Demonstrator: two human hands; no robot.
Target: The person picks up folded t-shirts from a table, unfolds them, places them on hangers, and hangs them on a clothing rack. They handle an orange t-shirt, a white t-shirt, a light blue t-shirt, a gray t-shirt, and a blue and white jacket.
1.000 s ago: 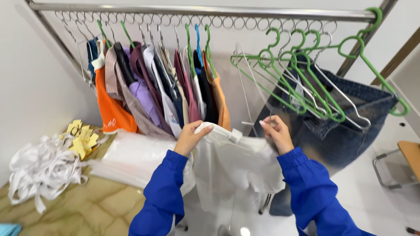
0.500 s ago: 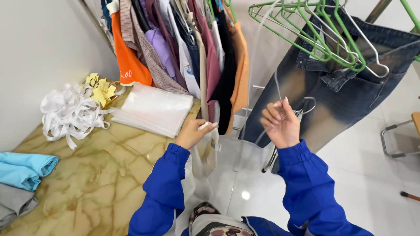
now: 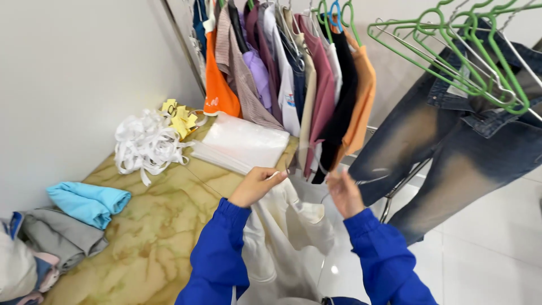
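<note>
My left hand (image 3: 257, 185) is closed on the top edge of a cream-white garment (image 3: 285, 231). The garment hangs down between my blue sleeves, off the edge of the marbled table (image 3: 152, 237). My right hand (image 3: 345, 195) is blurred, a little to the right of the garment at the same height. Its fingers are curled around a thin wire hanger (image 3: 370, 178) that shows only as faint lines. Both hands are just below the row of hanging clothes (image 3: 305, 73).
Empty green hangers (image 3: 451, 51) and faded blue jeans (image 3: 451, 147) hang at the right. On the table lie a stack of clear plastic bags (image 3: 243, 141), tangled white straps (image 3: 144, 144), yellow clips (image 3: 179, 116), a folded light-blue cloth (image 3: 87, 202) and grey clothes (image 3: 56, 237).
The view has dropped and swung left, and more of the table shows. My hands have lowered from the rail with the white garment, and my right hand has closed from spread fingers.
</note>
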